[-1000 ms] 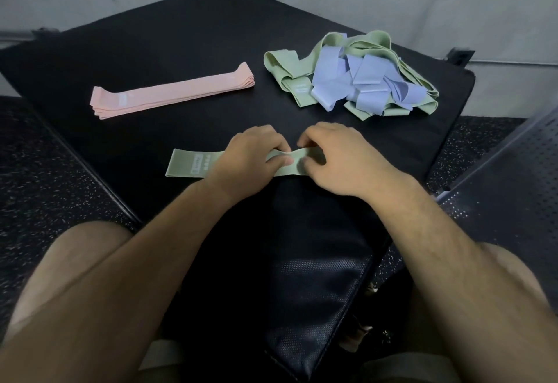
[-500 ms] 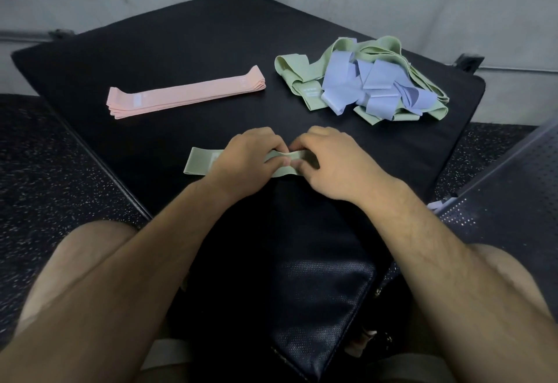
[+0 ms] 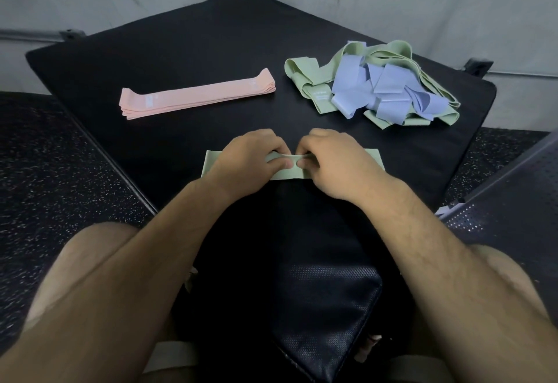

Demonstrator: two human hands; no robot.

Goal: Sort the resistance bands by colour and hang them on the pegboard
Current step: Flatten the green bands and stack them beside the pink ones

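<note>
A gym: speckled rubber floor (image 3: 60, 171), black padded mat (image 3: 187, 59), resistance bands (image 3: 374, 86).

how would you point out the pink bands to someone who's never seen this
On the black mat, look to the far left, away from the tangled green and blue pile. The pink bands lie there as one flat, straight stack, the only pink thing on the mat.

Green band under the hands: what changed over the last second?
The fingers of the left hand and the right hand now pinch up a thin fold at the middle of the green band; before, they seemed to lie on it. Its right end, earlier hidden under the right hand, now shows. The pink stack and the green-and-blue pile stayed put.
</note>
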